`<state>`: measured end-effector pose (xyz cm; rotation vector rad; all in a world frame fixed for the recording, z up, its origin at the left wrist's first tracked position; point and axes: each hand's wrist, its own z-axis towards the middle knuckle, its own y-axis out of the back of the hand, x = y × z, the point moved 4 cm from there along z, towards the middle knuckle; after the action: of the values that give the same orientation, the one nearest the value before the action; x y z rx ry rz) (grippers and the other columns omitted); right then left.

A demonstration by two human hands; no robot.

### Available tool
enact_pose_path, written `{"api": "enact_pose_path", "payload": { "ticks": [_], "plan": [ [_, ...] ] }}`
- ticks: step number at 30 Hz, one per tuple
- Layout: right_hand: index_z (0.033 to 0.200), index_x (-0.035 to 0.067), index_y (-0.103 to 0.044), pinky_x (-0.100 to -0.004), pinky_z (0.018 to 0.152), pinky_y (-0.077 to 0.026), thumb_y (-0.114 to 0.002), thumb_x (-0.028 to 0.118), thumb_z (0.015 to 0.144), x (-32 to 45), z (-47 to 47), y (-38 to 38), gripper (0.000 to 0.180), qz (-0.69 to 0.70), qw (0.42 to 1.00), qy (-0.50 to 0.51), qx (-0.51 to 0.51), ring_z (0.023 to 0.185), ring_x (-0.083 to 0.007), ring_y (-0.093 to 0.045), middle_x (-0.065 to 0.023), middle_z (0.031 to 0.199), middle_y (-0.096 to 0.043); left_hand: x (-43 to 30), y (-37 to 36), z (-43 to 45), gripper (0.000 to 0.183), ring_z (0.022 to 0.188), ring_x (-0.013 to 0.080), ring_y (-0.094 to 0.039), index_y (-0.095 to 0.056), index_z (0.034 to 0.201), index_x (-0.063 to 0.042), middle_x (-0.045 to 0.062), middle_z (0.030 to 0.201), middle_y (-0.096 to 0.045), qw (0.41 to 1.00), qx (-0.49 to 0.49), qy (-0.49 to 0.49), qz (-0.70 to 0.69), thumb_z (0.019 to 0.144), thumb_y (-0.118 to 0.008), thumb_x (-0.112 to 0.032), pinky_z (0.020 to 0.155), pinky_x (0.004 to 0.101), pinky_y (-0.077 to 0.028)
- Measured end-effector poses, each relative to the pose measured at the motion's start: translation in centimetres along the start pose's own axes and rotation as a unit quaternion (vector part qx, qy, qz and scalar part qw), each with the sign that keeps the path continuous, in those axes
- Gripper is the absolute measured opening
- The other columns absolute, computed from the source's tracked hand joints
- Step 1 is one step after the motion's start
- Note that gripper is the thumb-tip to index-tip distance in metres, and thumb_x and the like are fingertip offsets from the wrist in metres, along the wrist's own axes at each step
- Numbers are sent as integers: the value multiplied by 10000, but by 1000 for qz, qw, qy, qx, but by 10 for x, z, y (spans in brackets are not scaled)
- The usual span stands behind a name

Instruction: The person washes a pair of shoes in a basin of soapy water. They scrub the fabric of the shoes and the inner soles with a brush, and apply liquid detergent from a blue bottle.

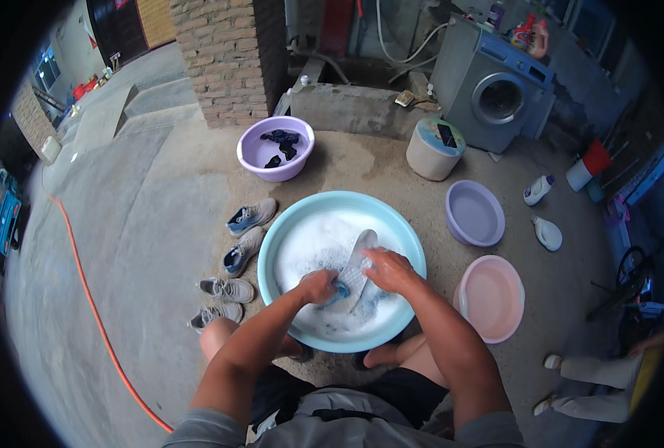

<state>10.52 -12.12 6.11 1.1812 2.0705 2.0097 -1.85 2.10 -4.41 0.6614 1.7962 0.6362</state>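
A large light-blue basin (268,235) full of white suds stands before me, between my knees. Over the suds is a long pale piece (365,242) with a rounded end and a dimpled face, which looks like a shoe's sole; its lower end dips into the foam. My right hand (389,270) grips it along its right edge. Close against its left side, my left hand (319,287) is closed on a blue item (340,291), mostly hidden by fingers and foam. More blue shows faintly under the suds.
Sneakers (241,251) line the basin's left. A purple basin (304,162) with dark cloth stands ahead. Right are a lilac basin (475,213), a pink basin (494,299), detergent bottles (547,233), a round stool (434,157) with a phone, a washing machine (491,89) and a person's legs (592,386).
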Motion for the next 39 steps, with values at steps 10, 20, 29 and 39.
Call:
{"api": "enact_pose_path", "payload": {
  "ticks": [10,20,29,39],
  "plan": [
    [1346,-3,-441,-368,934,-457,-620,250,887,-57,7,-30,554,226,945,-156,-177,1117,-292,-581,-206,1220,-581,-11,29,-7,216,863,106,-551,-625,1075,-7,25,908,-645,957,56,-14,-284,873,-557,-37,809,276,-449],
    [1204,-9,-524,-310,801,-502,-503,103,951,-44,-5,-90,278,526,833,-162,-59,942,-165,-615,-90,1061,-628,19,19,-11,183,777,117,-538,-632,966,-4,41,804,-622,957,-125,41,-257,921,-582,-174,742,296,-451],
    [1151,-8,-566,-303,789,-461,-510,119,938,-51,-6,-71,254,485,855,-150,-104,866,-150,-585,-86,974,-641,3,38,-19,214,689,80,-500,-627,893,-44,-20,774,-576,876,-194,103,-429,931,-571,-248,647,262,-414],
    [1191,19,-569,-369,847,-465,-494,132,931,-43,-15,-45,294,306,923,-178,-149,949,-290,-632,-191,1014,-660,29,45,-22,184,692,152,-606,-588,930,-58,27,806,-608,819,-189,141,-523,923,-538,-236,628,345,-528]
  ]
}}
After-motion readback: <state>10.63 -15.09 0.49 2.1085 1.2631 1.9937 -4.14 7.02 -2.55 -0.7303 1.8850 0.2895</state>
